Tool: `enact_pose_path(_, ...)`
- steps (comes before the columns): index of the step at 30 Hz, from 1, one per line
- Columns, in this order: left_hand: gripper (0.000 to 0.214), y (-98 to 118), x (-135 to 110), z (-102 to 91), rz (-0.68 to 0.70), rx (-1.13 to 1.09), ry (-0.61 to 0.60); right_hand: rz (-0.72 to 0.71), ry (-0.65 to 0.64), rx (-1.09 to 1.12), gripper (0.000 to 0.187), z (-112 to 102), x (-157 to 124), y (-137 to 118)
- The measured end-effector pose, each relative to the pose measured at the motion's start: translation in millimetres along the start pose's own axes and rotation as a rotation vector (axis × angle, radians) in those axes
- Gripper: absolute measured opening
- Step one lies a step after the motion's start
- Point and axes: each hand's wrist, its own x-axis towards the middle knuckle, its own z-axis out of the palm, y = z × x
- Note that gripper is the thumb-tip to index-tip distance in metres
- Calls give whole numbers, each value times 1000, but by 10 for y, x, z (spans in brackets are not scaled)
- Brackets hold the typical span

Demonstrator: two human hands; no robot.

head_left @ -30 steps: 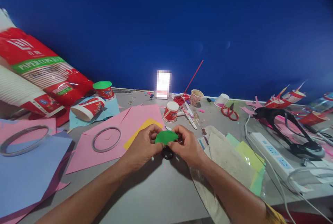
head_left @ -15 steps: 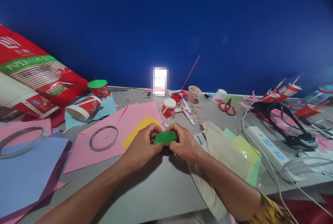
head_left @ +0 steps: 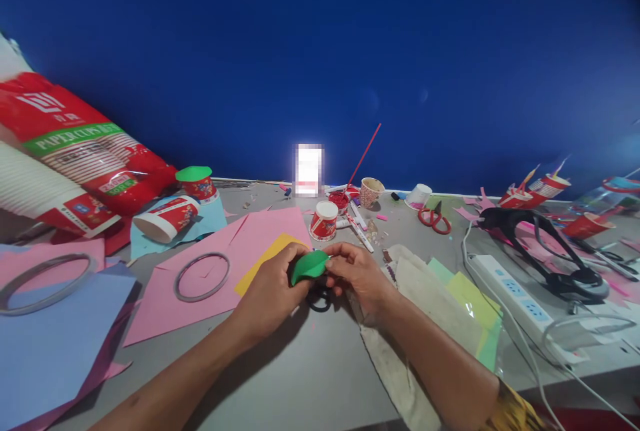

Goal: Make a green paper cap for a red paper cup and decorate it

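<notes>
A small curved piece of green paper (head_left: 309, 267) is between my hands at the middle of the table. My left hand (head_left: 274, 284) is closed on its left side, thumb in front. At its right tip, my right hand (head_left: 355, 274) pinches the edge between thumb and fingers. Just below the paper shows a black ring-shaped handle (head_left: 320, 305), perhaps of scissors; the rest of it is hidden by paper and fingers. A red and white paper cup (head_left: 324, 221) stands upside down just beyond my hands. Yellow paper (head_left: 267, 261) lies beside my left hand on a pink sheet (head_left: 165, 297).
Left are a paper cup bag (head_left: 85, 137), a cup with a green top (head_left: 195, 181) and a grey ring (head_left: 203, 277). Red-handled scissors (head_left: 434, 219), markers (head_left: 360, 234) and a cloth (head_left: 425, 311) lie ahead and right. A power strip (head_left: 520, 297) trails cables.
The green paper has turned and now bends more, its left end lower. My right hand has shifted to its right tip, and more of the black ring shows below. The view has tilted slightly up.
</notes>
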Motion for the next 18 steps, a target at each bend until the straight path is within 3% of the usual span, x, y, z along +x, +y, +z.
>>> enact_pose_path(5,49,-14,50,-90,-148,-299,-201,-37,36,2,22,-14,16,33)
enact_pose_path(8,48,-21,61,-124,-188,-335,-269,-48,42,-30,19,-14,22,27)
enact_pose_path(14,26,16,110,-113,-317,-271,-100,-69,72,-123,22,-21,55,17)
enact_pose_path(18,26,18,160,-165,-268,-319,77,-160,101,-418,24,-12,26,36)
